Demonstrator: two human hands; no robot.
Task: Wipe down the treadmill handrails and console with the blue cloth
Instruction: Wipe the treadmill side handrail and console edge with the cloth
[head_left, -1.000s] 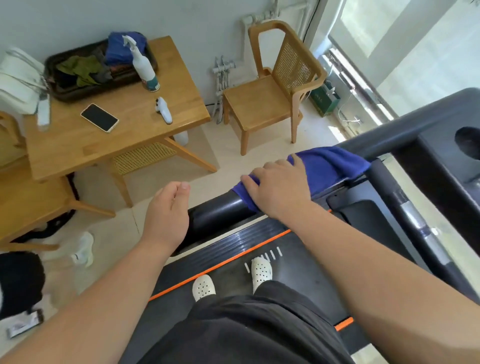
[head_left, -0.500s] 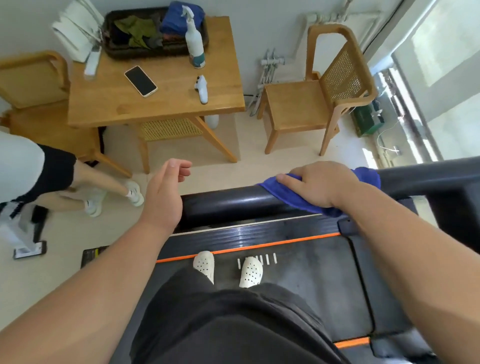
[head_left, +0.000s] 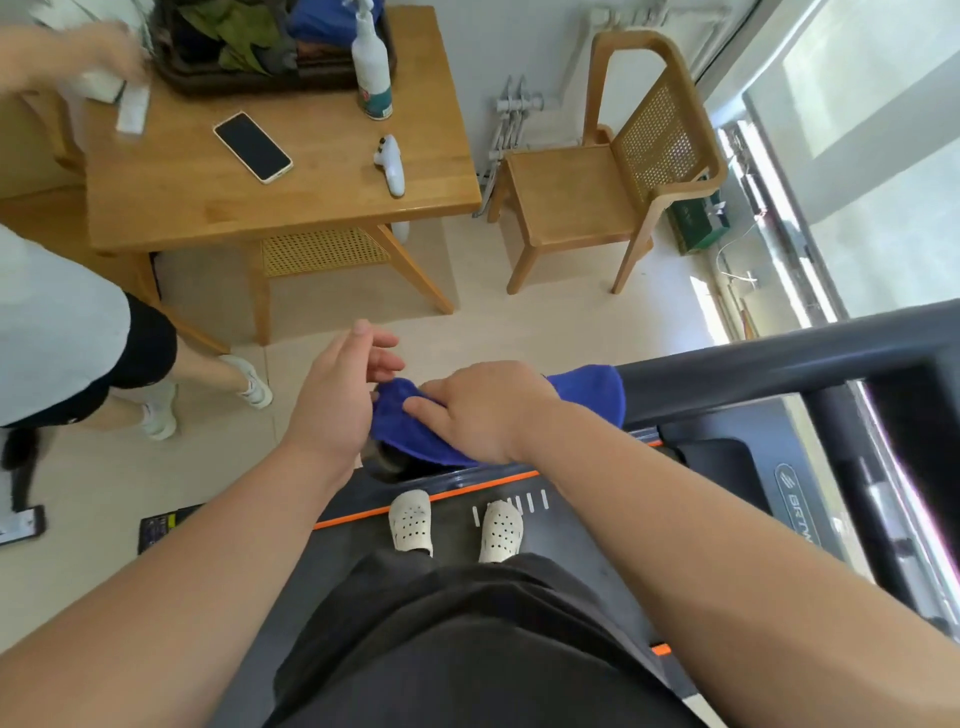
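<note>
The blue cloth (head_left: 587, 395) lies draped over the near end of the treadmill's dark handrail (head_left: 769, 371). My right hand (head_left: 483, 410) presses down on top of the cloth and grips it against the rail. My left hand (head_left: 337, 395) hovers just left of the cloth's edge, fingers apart, its fingertips close to or touching the cloth. The rail's end under the cloth is hidden. The dark console (head_left: 914, 415) shows at the right edge. I stand on the treadmill belt (head_left: 571, 525) in white clogs.
A wooden table (head_left: 218, 202) stands ahead with a phone (head_left: 253, 147), a spray bottle (head_left: 372, 67), a white controller (head_left: 392, 163) and a tray of cloths (head_left: 249, 47). A wooden chair (head_left: 597, 187) is to its right. Another person (head_left: 62, 332) stands at the left, reaching over the table.
My right hand has slid the cloth along the rail to its near end. My left hand moved right, up to the cloth. The other person stepped closer and reached over the table.
</note>
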